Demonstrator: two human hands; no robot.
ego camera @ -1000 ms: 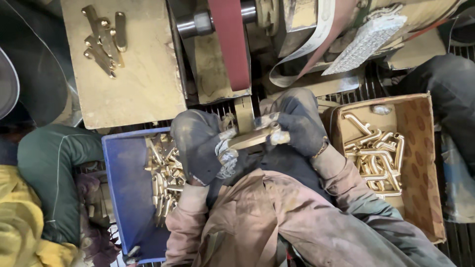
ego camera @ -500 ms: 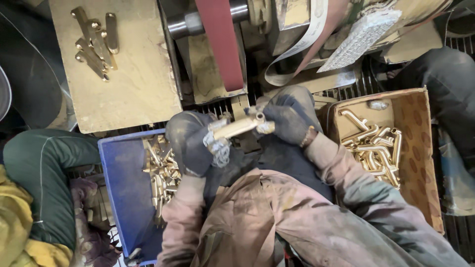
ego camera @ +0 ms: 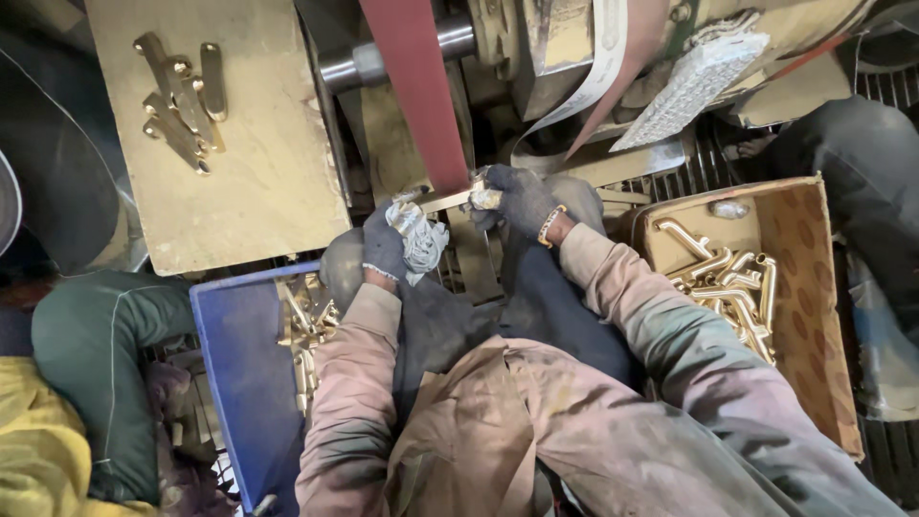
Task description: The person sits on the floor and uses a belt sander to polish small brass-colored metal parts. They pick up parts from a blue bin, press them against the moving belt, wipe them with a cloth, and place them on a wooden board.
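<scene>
Both gloved hands, left hand (ego camera: 388, 244) and right hand (ego camera: 522, 199), clamp the long brass fitting (ego camera: 450, 200) endwise, steadying it against the red sanding belt (ego camera: 416, 96).

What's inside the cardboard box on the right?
The cardboard box holds a loose pile of brass parts, mostly bent tubes. The right sleeve covers its near left corner, so anything there is hidden.

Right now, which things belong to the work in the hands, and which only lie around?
In use:
- left hand and right hand, gloved, holding the brass piece
- red sanding belt
- grey rag

Lying about:
- brass parts on the board
- blue crate
- cardboard box
</scene>
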